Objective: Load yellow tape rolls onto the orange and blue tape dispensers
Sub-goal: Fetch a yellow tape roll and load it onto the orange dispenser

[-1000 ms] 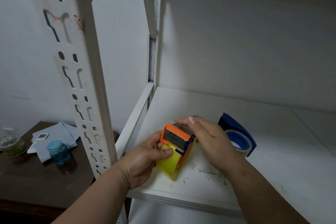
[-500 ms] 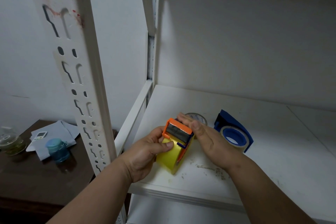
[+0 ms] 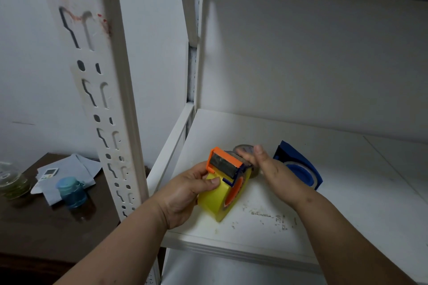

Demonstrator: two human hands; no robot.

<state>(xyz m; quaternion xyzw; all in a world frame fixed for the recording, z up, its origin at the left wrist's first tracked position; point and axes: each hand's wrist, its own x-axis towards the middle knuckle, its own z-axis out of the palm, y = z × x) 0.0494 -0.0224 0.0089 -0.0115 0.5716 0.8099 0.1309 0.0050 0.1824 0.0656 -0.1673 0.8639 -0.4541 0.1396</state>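
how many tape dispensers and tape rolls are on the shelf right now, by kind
Tape dispensers: 2, the orange dispenser gripped by the left hand, and the blue dispenser lying behind the right hand.
Tape rolls: 2 plainly seen, the yellow roll in the orange dispenser and a loose roll behind it, mostly hidden.
Total: 4

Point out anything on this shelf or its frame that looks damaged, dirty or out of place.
The white shelf has chipped or soiled flecks near its front edge, right of the yellow tape roll. The slotted upright post carries red smears near its top. Nothing else stands out.
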